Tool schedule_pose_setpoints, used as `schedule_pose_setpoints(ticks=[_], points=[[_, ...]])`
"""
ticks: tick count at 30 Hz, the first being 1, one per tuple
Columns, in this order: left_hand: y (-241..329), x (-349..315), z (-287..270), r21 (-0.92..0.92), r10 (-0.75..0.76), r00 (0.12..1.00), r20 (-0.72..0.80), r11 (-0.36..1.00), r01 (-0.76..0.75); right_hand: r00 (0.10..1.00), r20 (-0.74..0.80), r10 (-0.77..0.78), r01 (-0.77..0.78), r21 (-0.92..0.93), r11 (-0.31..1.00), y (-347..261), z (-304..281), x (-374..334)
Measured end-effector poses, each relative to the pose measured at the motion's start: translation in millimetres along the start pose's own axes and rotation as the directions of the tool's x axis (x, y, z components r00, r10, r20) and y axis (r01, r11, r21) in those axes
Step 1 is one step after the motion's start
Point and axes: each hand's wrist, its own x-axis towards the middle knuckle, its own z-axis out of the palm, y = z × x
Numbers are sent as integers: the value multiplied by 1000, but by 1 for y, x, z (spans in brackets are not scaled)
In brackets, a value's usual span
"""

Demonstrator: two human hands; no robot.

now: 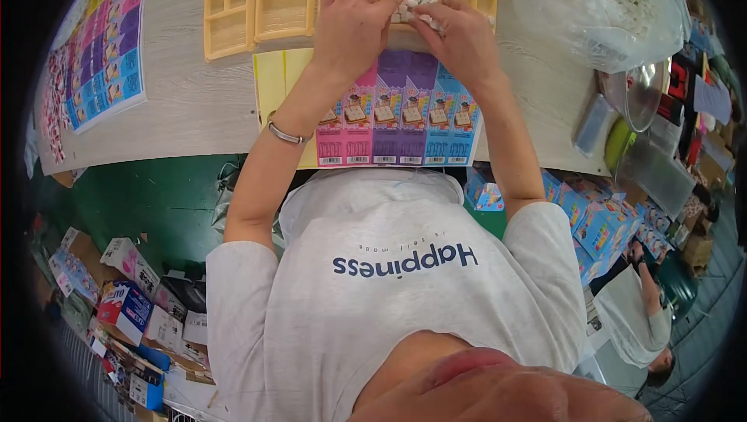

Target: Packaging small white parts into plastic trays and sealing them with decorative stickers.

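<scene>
Several pale-yellow plastic trays with compartments (pixel 284 6) stand in a row at the far side of the table. Small white blocks (pixel 408 8) lie heaped over one tray between my two hands. My left hand (pixel 358 17) is bent over the middle trays, its fingers curled together and its tips beside the blocks; what it holds, if anything, is hidden. My right hand (pixel 463 37) comes in from the other side, with thumb and fingers closed around some of the blocks. Below my hands lies a stack of printed card sheets (pixel 401 111) in pink, purple and blue, with a yellow strip.
A clear plastic bag of pale pieces (pixel 622 17) sits at the right of the table. More printed sheets (pixel 109 56) lie at the left. Cartons (pixel 128 309) stand lower left, and blue printed boxes (pixel 603 227) lower right. Another person (pixel 638 313) is at the far right.
</scene>
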Motion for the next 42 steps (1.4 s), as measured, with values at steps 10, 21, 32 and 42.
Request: schedule_pose_setpoints(ticks=[10,21,32,42], points=[[13,-14,-6,183,34,954,299,979,-92,994,6,110,-110,-46,993,-3,9,1],[28,-6,6,167,32,924,381,981,-103,793,-549,266,-395,-129,910,117,-194,120],[41,10,14,94,119,888,444,980,-178,837,-370,404,-548,-546,634,210,-166,137],[35,-1,18,125,51,934,354,987,-102,843,-346,413,-208,498,842,213,-217,117]])
